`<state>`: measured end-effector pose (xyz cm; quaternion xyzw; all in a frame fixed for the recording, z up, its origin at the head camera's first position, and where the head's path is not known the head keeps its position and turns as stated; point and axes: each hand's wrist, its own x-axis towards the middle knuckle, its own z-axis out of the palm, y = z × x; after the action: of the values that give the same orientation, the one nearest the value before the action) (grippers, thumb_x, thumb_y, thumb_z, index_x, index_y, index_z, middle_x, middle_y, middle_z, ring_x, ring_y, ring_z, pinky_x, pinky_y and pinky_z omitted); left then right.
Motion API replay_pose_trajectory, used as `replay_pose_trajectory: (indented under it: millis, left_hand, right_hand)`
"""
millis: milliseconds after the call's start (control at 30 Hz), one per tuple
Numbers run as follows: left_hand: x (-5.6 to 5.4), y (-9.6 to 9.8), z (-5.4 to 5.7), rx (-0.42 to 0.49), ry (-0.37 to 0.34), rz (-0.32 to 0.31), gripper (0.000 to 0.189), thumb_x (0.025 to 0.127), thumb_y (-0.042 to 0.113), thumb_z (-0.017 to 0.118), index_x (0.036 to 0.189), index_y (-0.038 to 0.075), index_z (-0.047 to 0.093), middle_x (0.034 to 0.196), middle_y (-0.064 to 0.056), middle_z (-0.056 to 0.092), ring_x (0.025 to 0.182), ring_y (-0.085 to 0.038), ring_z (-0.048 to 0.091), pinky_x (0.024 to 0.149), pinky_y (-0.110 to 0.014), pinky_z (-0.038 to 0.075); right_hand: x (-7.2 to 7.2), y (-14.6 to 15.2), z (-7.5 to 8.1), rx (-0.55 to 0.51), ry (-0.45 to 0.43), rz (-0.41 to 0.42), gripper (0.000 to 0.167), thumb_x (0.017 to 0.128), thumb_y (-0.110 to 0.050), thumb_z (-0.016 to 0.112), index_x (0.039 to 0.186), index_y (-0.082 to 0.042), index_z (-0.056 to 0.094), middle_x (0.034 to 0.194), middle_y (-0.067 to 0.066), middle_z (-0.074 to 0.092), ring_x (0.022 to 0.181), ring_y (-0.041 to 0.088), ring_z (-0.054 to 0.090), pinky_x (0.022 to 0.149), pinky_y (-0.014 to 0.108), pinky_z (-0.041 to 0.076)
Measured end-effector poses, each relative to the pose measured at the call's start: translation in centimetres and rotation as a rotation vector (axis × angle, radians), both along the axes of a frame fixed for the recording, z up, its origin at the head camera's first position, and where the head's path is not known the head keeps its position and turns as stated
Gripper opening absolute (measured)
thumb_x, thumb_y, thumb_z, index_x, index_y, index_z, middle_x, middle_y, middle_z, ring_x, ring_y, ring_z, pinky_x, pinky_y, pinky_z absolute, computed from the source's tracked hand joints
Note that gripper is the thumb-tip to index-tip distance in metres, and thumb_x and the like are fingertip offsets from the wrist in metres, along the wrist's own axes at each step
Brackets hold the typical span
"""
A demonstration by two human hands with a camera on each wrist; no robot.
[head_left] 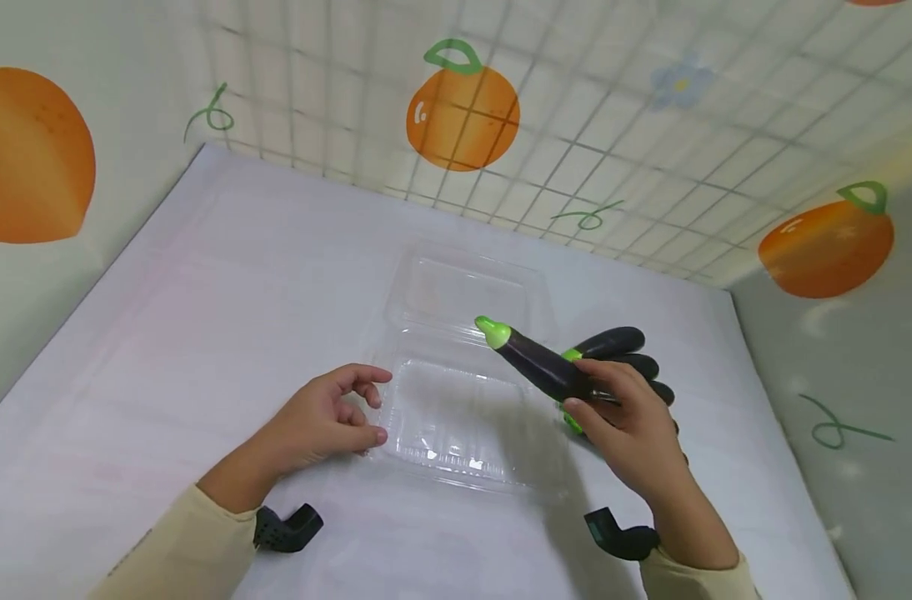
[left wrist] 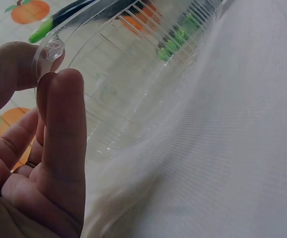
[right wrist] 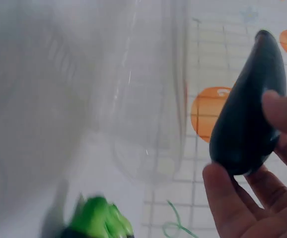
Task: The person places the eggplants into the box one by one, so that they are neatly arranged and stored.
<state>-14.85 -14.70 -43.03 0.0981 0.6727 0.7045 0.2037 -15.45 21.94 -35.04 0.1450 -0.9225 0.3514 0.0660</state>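
Observation:
My right hand [head_left: 628, 417] holds a dark purple eggplant [head_left: 542, 367] by its blunt end, its green cap pointing up and left over the container. In the right wrist view the eggplant [right wrist: 248, 109] lies between thumb and fingertips. A clear plastic clamshell container [head_left: 456, 433] lies on the table, its lid [head_left: 463, 292] folded back to the far side. At the container's left edge, my left hand [head_left: 328, 417] pinches the rim with thumb and fingers, seen closely in the left wrist view. Several more eggplants [head_left: 613, 342] lie beside the container, partly hidden behind my right hand.
The table has a white cloth [head_left: 201, 333]. Behind it stands a wire grid [head_left: 591, 142] under a pale sheet printed with oranges. Pale walls rise at left and right. A black wrist device [head_left: 287, 529] sits below each hand.

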Motion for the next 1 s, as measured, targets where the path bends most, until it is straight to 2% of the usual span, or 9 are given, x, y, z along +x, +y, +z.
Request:
replay_pose_trajectory:
  millis: [133, 267, 367, 467, 600, 700, 800, 900, 1000]
  left_hand:
    - [0.0, -0.4, 0.2, 0.000, -0.001, 0.005, 0.067, 0.081, 0.002, 0.080, 0.142, 0.005, 0.050, 0.111, -0.009, 0.049, 0.064, -0.013, 0.064, 0.061, -0.024, 0.053]
    - [0.0, -0.5, 0.4, 0.021, 0.003, -0.005, 0.068, 0.082, 0.002, 0.080, 0.142, 0.002, 0.049, 0.110, -0.011, 0.049, 0.064, -0.012, 0.063, 0.061, -0.024, 0.053]
    - [0.0, -0.4, 0.5, 0.031, 0.008, -0.009, 0.068, 0.082, 0.003, 0.080, 0.142, -0.001, 0.048, 0.110, -0.014, 0.049, 0.064, -0.012, 0.063, 0.062, -0.024, 0.054]
    - [0.0, -0.3, 0.4, 0.027, 0.006, -0.009, 0.068, 0.082, 0.004, 0.081, 0.142, -0.001, 0.049, 0.110, -0.016, 0.049, 0.064, -0.013, 0.063, 0.061, -0.024, 0.053]
    - [-0.2, -0.3, 0.4, 0.022, -0.001, -0.001, 0.068, 0.081, 0.004, 0.081, 0.141, 0.001, 0.050, 0.110, -0.014, 0.049, 0.064, -0.014, 0.063, 0.062, -0.023, 0.053]
    - [-0.4, -0.3, 0.5, 0.022, 0.000, 0.003, 0.069, 0.081, 0.005, 0.082, 0.142, 0.003, 0.050, 0.110, -0.013, 0.050, 0.064, -0.014, 0.062, 0.062, -0.023, 0.053]
    - [-0.4, -0.3, 0.5, 0.016, 0.009, 0.003, 0.069, 0.081, 0.005, 0.082, 0.142, 0.003, 0.050, 0.110, -0.013, 0.050, 0.064, -0.015, 0.061, 0.062, -0.023, 0.053]
    - [0.0, -0.1, 0.1, 0.027, 0.012, 0.001, 0.068, 0.081, 0.005, 0.081, 0.141, 0.002, 0.050, 0.109, -0.012, 0.050, 0.063, -0.014, 0.061, 0.062, -0.023, 0.054]
    - [-0.1, 0.0, 0.2, 0.026, 0.027, 0.004, 0.068, 0.081, 0.004, 0.081, 0.141, -0.001, 0.050, 0.107, -0.010, 0.050, 0.063, -0.012, 0.061, 0.061, -0.022, 0.054]
  right_hand:
    - [-0.9, -0.8, -0.9, -0.079, -0.068, 0.032, 0.045, 0.093, -0.005, 0.072, 0.136, -0.007, 0.060, 0.125, 0.008, 0.059, 0.101, -0.003, 0.063, 0.082, 0.010, 0.054]
    - [-1.5, -1.5, -2.2, -0.102, -0.012, 0.093, 0.044, 0.090, 0.000, 0.073, 0.132, -0.005, 0.061, 0.122, 0.008, 0.059, 0.103, -0.001, 0.060, 0.086, 0.010, 0.052]
    - [-1.8, -2.0, -3.1, -0.070, 0.065, 0.123, 0.044, 0.088, 0.000, 0.075, 0.130, -0.006, 0.063, 0.120, 0.007, 0.062, 0.105, 0.001, 0.057, 0.089, 0.010, 0.049]
    - [-1.8, -2.4, -3.6, 0.005, 0.117, 0.112, 0.044, 0.087, -0.004, 0.076, 0.128, -0.010, 0.064, 0.120, 0.004, 0.064, 0.107, 0.005, 0.055, 0.089, 0.017, 0.048]
    - [-2.4, -2.7, -3.9, 0.108, 0.160, 0.081, 0.043, 0.087, -0.011, 0.078, 0.128, -0.013, 0.065, 0.123, 0.004, 0.065, 0.112, 0.013, 0.056, 0.092, 0.037, 0.052]
    - [-2.8, -3.0, -4.2, 0.135, 0.175, 0.082, 0.043, 0.087, -0.012, 0.078, 0.127, -0.012, 0.065, 0.124, 0.007, 0.066, 0.115, 0.022, 0.059, 0.095, 0.050, 0.046]
    - [-2.9, -3.3, -4.6, 0.144, 0.161, 0.086, 0.042, 0.087, -0.014, 0.079, 0.126, -0.012, 0.065, 0.123, 0.008, 0.067, 0.115, 0.028, 0.061, 0.092, 0.050, 0.039]
    - [-2.5, -3.2, -5.0, 0.145, 0.148, 0.064, 0.041, 0.086, -0.015, 0.081, 0.124, -0.013, 0.067, 0.122, 0.005, 0.068, 0.111, 0.025, 0.063, 0.091, 0.049, 0.044]
    - [-3.0, -3.2, -5.2, 0.128, 0.172, 0.052, 0.041, 0.083, -0.014, 0.083, 0.121, -0.015, 0.068, 0.120, 0.002, 0.069, 0.109, 0.021, 0.064, 0.091, 0.050, 0.047]
